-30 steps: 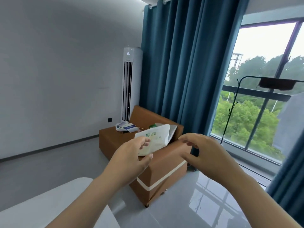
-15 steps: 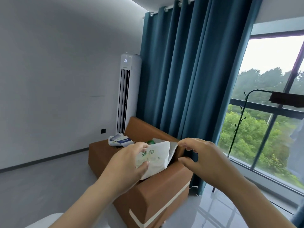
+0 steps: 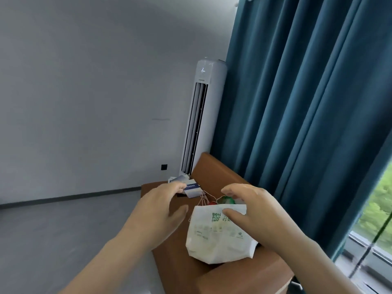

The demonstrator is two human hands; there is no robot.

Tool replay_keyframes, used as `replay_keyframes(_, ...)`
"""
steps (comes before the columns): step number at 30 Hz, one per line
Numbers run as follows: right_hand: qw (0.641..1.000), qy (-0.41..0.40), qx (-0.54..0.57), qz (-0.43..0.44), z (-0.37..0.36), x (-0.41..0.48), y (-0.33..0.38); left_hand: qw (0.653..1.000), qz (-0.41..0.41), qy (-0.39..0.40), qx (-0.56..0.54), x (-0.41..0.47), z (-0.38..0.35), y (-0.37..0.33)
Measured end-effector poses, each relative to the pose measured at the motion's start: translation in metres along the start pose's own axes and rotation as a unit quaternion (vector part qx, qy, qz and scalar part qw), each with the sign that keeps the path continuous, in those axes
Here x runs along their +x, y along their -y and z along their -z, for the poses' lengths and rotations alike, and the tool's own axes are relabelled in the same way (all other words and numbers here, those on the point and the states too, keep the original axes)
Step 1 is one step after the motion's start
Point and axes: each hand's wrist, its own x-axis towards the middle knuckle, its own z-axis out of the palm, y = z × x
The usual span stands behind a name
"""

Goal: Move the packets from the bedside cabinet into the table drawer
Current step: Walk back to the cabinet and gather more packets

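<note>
A white paper bag (image 3: 218, 236) with green print stands on the brown padded cabinet (image 3: 176, 264). Red and green items (image 3: 224, 200) show at its open top, and thin string handles (image 3: 201, 200) hang to the left. My right hand (image 3: 254, 213) is at the bag's top edge, thumb on the printed front and fingers curled above the opening without pinching it. My left hand (image 3: 163, 211) hovers just left of the bag, fingers spread, holding nothing. Blue-and-white packets (image 3: 192, 188) lie in a small pile at the cabinet's far end, just past my left fingertips.
A tall white air conditioner (image 3: 201, 119) stands behind the cabinet against the grey wall. Teal curtains (image 3: 297, 102) hang to the right, beside a window (image 3: 381, 219). Grey floor (image 3: 53, 240) stretches to the left.
My left hand has let go of the white bag, which now rests on the cabinet. My right hand has moved onto the bag's top. The view has come closer and tilted.
</note>
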Motion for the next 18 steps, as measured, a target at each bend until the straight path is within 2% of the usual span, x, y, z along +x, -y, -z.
replay_keyframes(9, 0.995, 0.041, 0.029, 0.088, -0.06, 0.167, -0.061, 0.993, 0.093, -0.032, 0.06, 0.102, -0.042, 0.078)
replay_keyframes(18, 0.975, 0.066, 0.076, 0.199, -0.125, 0.327, -0.047, 0.977, 0.151, -0.074, 0.132, 0.187, -0.029, 0.181)
